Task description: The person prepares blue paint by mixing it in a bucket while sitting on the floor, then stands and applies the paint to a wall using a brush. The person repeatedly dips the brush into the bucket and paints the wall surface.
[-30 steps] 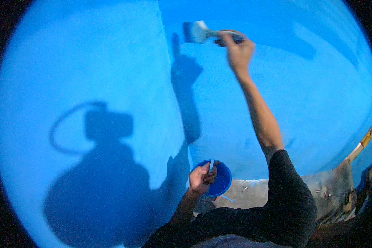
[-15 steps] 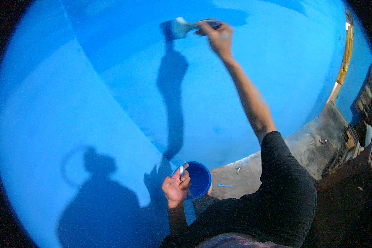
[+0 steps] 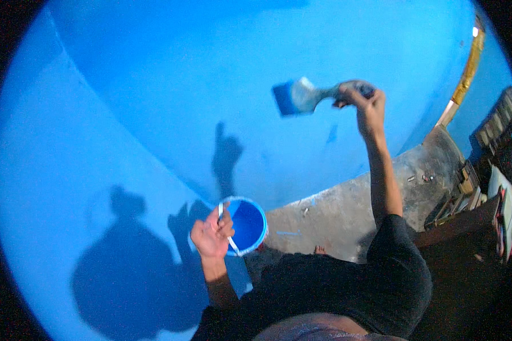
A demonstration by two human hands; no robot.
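The right hand [image 3: 370, 108] grasps a wide, blue-bristled paintbrush [image 3: 301, 96] before the blue wall [image 3: 182, 74]. The left hand [image 3: 213, 234] has its fingers curled around the white handle [image 3: 233, 245] of a round blue bucket [image 3: 264, 219]; its reddish side marking [image 3: 260, 248] is unreadable.

A black shirt [image 3: 324, 287] with short sleeves [image 3: 401, 244] leaves forearms [image 3: 385, 182] and hands [image 3: 211, 236] bare.

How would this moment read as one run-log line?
left grip: on white handle of blue bucket | right grip: on paintbrush, blue bristles toward picture left | paintbrush: apart from blue wall
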